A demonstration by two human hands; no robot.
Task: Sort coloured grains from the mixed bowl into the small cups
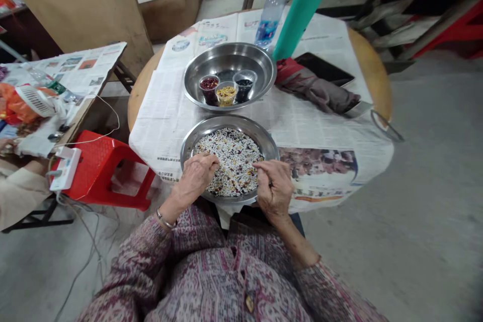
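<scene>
A shallow steel basin (230, 119) stands at the near edge of the round table. In it lies a spread of white grains (228, 153) mixed with dark, reddish and yellow ones. My left hand (198, 173) reaches over its left rim, fingertips pinched together at the grains. On the right side, my right hand (275, 184) is closed, thumb and index finger drawn together just over the mix. Anything between either hand's fingertips is too small to make out. Behind, a second steel basin (230, 53) holds plastic cups of red beans (209, 89), yellow kernels (226, 93) and black beans (244, 84).
Newspaper (162, 115) covers the table. Toward the back stand a water bottle (269, 12) and a tall green bottle (304, 10). A folded umbrella (317, 88) and a dark tablet-like object (326, 68) lie right. A red stool (101, 168) bears a power strip (66, 168); another person sits far left.
</scene>
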